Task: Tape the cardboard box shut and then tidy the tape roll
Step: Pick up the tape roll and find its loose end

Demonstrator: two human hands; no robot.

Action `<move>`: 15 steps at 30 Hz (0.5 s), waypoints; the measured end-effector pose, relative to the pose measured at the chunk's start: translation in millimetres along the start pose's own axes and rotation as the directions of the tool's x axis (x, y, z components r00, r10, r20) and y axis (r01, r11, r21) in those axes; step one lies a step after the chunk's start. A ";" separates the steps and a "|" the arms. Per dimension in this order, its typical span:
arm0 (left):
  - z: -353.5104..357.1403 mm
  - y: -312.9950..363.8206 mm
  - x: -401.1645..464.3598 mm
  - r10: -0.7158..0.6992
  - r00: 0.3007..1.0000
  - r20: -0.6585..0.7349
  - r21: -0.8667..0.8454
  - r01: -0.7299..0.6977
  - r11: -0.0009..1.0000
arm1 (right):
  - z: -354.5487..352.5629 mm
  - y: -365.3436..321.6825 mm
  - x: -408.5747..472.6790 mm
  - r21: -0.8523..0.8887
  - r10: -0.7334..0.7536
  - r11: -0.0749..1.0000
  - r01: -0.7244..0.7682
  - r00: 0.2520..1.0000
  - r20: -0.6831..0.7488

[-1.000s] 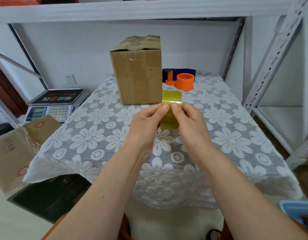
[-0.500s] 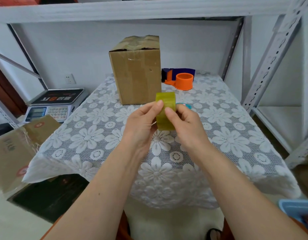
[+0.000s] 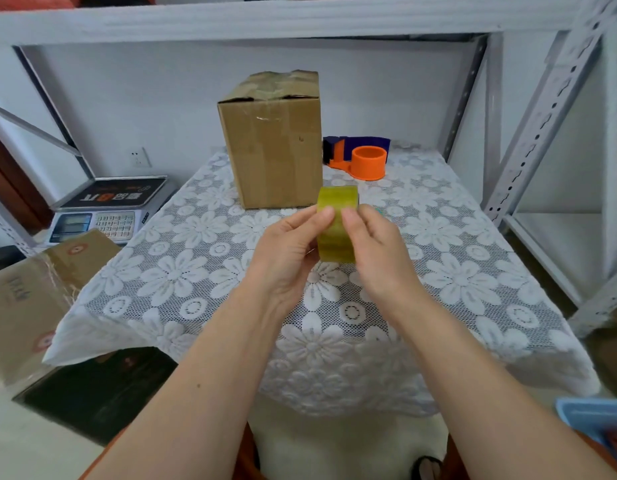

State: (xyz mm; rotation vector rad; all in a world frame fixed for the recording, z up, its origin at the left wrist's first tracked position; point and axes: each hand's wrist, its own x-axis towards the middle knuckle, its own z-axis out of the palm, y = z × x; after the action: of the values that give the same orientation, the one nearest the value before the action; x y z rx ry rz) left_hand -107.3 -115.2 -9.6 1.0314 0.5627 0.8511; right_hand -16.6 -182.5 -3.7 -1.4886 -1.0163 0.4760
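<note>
Table (image 3: 473,292) fills frame centre, draped in white lace with flower pattern. Box (image 3: 272,147), brown corrugated cardboard, upright at upper centre, glossy tape over crumpled top flaps. Orange plastic dispenser (image 3: 367,162), cylindrical hub, right of box. Tape roll (image 3: 337,225), yellowish translucent cylinder, held on edge above table at centre. Left hand (image 3: 286,254) and right hand (image 3: 376,251) pinch roll from either side, thumb tips pressed on facing band, near each other.

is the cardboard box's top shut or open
Shut: the cardboard box stands upright, its top flaps folded down under wrinkled brown tape.
</note>
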 end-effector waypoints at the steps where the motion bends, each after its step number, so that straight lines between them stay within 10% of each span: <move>1: -0.2 0.3 0.7 -0.010 1.000 -0.028 -0.016 0.010 1.000 | 0.1 0.0 -0.2 -0.018 -0.016 1.000 0.016 1.000 0.017; 15: 0.1 -1.3 -1.2 0.084 0.996 0.012 0.080 -0.085 0.993 | -0.6 1.2 0.2 0.134 0.031 0.991 -0.015 0.993 -0.115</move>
State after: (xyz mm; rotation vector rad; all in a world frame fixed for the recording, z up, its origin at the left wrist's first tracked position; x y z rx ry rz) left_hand -107.5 -116.5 -10.8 1.1386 0.5526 0.9038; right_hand -15.7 -182.5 -4.6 -1.3943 -0.8600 0.4587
